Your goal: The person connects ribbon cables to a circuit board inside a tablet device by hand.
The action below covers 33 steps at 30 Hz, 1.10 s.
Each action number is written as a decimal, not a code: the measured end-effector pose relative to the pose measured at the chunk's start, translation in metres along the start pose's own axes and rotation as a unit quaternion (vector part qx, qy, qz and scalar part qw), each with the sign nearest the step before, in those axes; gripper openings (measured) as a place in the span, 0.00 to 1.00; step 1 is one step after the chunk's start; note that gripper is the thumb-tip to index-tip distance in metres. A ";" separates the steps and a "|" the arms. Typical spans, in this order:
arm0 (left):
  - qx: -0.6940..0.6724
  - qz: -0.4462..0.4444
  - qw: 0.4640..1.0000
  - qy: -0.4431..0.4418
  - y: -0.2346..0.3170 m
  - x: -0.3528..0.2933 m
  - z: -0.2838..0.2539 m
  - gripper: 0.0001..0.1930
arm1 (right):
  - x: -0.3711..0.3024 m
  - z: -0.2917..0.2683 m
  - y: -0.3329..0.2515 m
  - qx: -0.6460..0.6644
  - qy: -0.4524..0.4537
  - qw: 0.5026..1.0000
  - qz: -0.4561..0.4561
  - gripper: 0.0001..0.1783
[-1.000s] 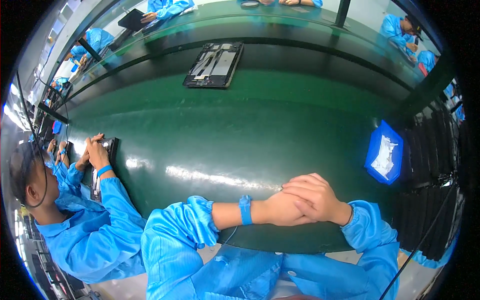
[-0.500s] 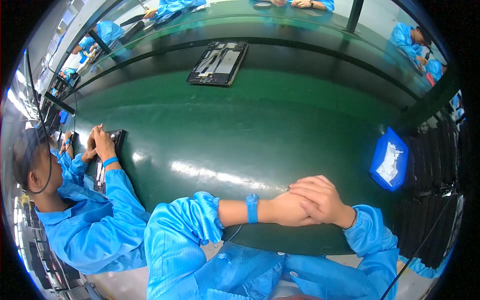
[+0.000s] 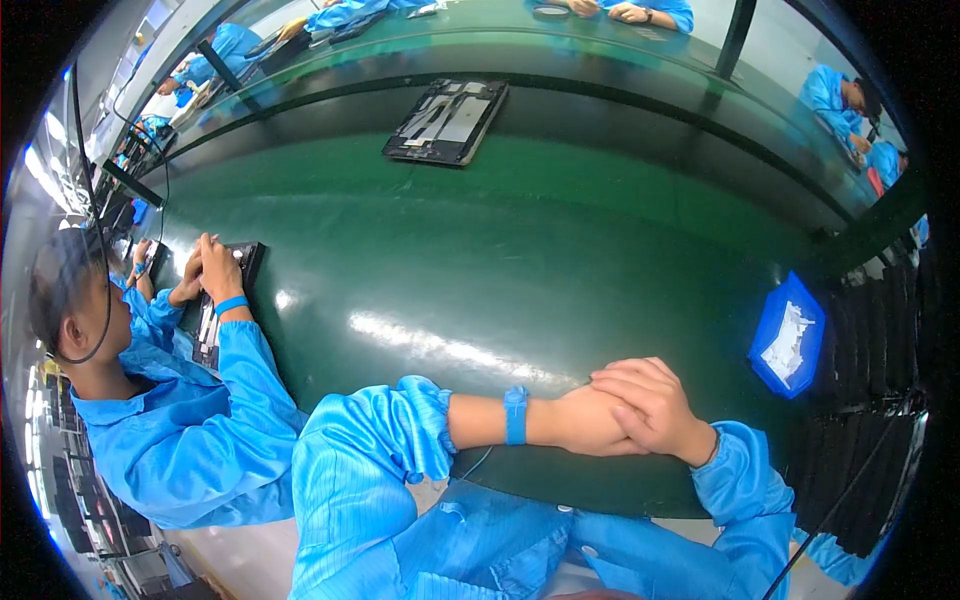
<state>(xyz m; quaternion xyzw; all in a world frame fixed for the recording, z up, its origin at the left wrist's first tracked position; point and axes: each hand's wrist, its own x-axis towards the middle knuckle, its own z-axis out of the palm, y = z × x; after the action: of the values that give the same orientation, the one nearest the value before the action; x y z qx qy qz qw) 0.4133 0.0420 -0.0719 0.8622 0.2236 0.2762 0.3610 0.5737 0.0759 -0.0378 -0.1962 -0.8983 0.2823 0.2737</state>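
My right hand (image 3: 655,405) lies clasped over my left hand (image 3: 580,418) at the near edge of the green table. Its fingers are together and wrapped across the back of the left one. The left fingers are mostly hidden underneath. A blue wrist strap (image 3: 515,416) with a thin cord circles my left wrist. No object shows in either hand. Farther off, at the back of the table, an opened flat device (image 3: 447,122) with bare inner parts lies by itself.
A blue bin (image 3: 787,335) holding white pieces stands at the right. Beside it is a stack of black items (image 3: 865,370). On my left, a co-worker in blue (image 3: 195,430) has hands on another opened device (image 3: 248,262). More people sit beyond the far rail.
My hands stay clasped in the same pose. The whole view has tilted slightly. The co-worker's hands on the left have shifted a little over their device.
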 end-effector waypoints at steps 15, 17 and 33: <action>0.009 0.013 1.000 -0.010 -0.010 0.011 0.007 0.16 | -0.005 -0.004 0.013 0.007 0.016 1.000 -0.003 0.17; 0.018 0.010 1.000 -0.003 -0.006 0.011 0.000 0.16 | -0.006 -0.003 0.014 0.006 0.018 1.000 0.005 0.17; 0.049 0.021 0.998 -0.030 -0.003 0.007 -0.009 0.18 | -0.013 0.010 0.017 -0.007 0.043 0.999 -0.016 0.18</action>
<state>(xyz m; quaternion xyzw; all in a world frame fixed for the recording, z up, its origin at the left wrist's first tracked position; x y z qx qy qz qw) 0.4124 0.0526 -0.0667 0.8911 0.2075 0.2470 0.3191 0.5809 0.0781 -0.0596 -0.1959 -0.8905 0.2635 0.3149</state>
